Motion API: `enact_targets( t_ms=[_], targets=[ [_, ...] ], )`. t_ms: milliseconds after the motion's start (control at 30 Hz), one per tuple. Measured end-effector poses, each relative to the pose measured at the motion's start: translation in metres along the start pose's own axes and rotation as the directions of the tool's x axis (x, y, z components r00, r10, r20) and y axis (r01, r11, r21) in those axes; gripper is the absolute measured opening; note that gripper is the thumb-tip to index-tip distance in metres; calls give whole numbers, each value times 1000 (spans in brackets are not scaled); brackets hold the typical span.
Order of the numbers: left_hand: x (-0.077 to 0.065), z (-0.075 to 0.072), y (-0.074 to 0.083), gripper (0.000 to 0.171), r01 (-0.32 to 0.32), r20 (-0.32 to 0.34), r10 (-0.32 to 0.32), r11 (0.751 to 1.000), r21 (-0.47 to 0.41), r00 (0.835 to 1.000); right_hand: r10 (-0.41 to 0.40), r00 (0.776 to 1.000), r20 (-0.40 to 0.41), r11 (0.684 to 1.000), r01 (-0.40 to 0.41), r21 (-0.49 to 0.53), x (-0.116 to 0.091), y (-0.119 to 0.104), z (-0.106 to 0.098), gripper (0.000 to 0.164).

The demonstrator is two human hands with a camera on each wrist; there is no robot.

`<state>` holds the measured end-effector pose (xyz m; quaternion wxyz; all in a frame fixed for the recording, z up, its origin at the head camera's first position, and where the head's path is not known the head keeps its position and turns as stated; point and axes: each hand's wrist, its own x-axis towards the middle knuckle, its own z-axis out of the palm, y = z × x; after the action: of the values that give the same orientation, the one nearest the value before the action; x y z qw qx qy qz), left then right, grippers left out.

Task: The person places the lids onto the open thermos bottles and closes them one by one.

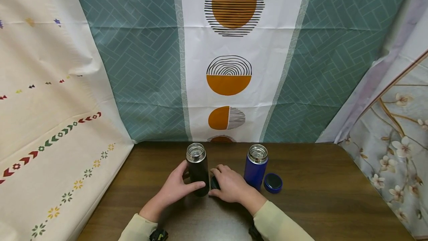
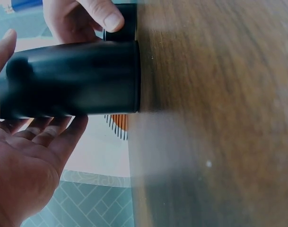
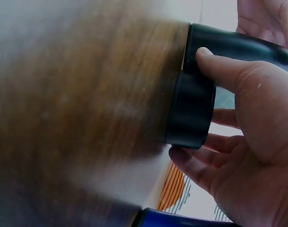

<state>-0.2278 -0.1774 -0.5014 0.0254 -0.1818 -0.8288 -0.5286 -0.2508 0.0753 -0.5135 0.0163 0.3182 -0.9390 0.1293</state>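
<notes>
Both sets of fingers work at bottom center: your right hand's [image 1: 230,186] are clamped round the black lid [image 3: 191,111], low beside the upright, open black bottle [image 1: 198,174]. Your left hand's [image 1: 175,189] curve about that bottle, probably to steady it; whether they press, I cannot tell. The blue bottle [image 1: 255,171] crowds your right side; wider room lies lower right, and cloth [image 1: 150,84] bounds the table's [image 1: 321,192] far edge.

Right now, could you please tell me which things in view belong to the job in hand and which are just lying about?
Apparently part of the job:
Black bottle, uncapped, with the left hand around it
Black lid, held by the right hand

Apparently just standing by:
Blue bottle, uncapped, in neither hand
Blue lid, beside the blue bottle
Hanging cloths, seemingly only backdrop
</notes>
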Motion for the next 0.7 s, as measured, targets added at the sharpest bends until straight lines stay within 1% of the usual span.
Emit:
enact_targets(
  t_ms=[367, 700],
  targets=[
    [1, 1, 0, 80, 25, -17, -24, 1000, 15, 1000, -30, 1000, -2, 999, 30, -23, -4, -2, -2, 71],
    [2, 4, -1, 78, 17, -36, -16, 999, 29, 999, -20, 1000, 2, 999, 20, -28, -5, -1, -1, 72]
  ],
)
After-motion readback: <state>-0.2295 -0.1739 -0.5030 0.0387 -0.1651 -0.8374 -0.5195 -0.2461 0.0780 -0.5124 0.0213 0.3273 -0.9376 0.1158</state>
